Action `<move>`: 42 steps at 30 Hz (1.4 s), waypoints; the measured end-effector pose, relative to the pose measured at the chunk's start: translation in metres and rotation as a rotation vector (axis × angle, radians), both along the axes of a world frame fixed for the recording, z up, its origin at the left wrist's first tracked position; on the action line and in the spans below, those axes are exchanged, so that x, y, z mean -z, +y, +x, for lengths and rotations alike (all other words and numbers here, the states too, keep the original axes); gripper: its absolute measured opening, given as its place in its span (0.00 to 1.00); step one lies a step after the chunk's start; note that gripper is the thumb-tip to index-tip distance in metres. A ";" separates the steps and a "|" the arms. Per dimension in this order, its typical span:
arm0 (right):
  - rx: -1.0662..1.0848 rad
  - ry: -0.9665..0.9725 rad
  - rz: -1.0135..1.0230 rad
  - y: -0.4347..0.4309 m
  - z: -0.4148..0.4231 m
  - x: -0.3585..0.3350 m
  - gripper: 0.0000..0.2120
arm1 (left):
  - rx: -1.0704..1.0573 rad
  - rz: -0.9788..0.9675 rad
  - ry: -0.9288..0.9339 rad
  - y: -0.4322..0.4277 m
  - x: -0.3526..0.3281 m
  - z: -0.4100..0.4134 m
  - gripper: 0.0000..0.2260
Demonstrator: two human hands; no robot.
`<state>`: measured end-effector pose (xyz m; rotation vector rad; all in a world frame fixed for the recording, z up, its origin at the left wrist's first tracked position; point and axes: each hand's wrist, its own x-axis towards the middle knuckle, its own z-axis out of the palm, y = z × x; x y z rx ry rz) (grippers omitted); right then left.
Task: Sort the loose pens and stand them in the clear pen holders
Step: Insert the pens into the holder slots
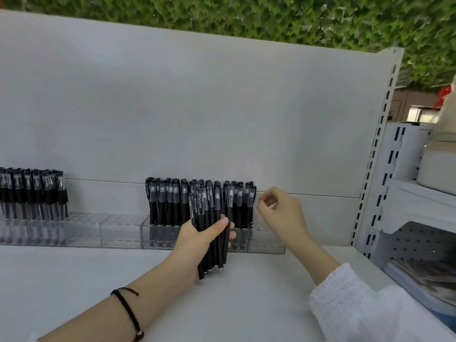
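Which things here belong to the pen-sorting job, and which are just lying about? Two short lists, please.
Job: bundle of black pens gripped in the left hand; right hand, holding nothing; clear pen holders; pens already standing in them.
Lying about: stack of booklets; white tub; leafy wall.

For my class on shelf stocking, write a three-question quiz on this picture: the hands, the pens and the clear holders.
1. True or false: the left hand grips a bundle of black pens.
2. Which hand holds nothing that can be seen? A) left B) right
3. Fill in: the free slots of the pen holder behind the hands are at its ____ end.
Key: 1 true; 2 B, the right hand; 3 right.
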<state>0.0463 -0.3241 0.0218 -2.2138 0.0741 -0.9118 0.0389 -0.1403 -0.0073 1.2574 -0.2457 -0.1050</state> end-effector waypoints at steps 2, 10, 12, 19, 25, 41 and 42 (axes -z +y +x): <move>-0.115 -0.044 0.103 0.009 -0.008 -0.001 0.06 | 0.002 -0.002 0.001 0.001 0.000 0.001 0.08; -0.478 0.105 0.262 0.037 -0.016 0.002 0.13 | 0.069 0.102 -0.083 0.000 0.001 -0.001 0.10; -0.445 0.073 0.327 0.035 -0.015 -0.001 0.13 | 0.057 0.099 -0.069 -0.001 0.002 -0.001 0.09; -0.136 -0.231 0.444 0.007 -0.017 -0.016 0.13 | 0.089 0.037 0.042 0.000 0.004 0.002 0.08; -0.103 -0.188 0.229 0.004 -0.014 -0.011 0.12 | 0.111 0.076 0.026 -0.002 0.009 0.004 0.07; -0.099 0.081 0.103 0.010 -0.008 -0.002 0.12 | 0.125 0.116 -0.005 0.000 0.010 0.006 0.09; -0.100 0.087 0.113 0.009 -0.008 -0.002 0.12 | 0.124 0.110 0.000 0.000 0.010 0.006 0.09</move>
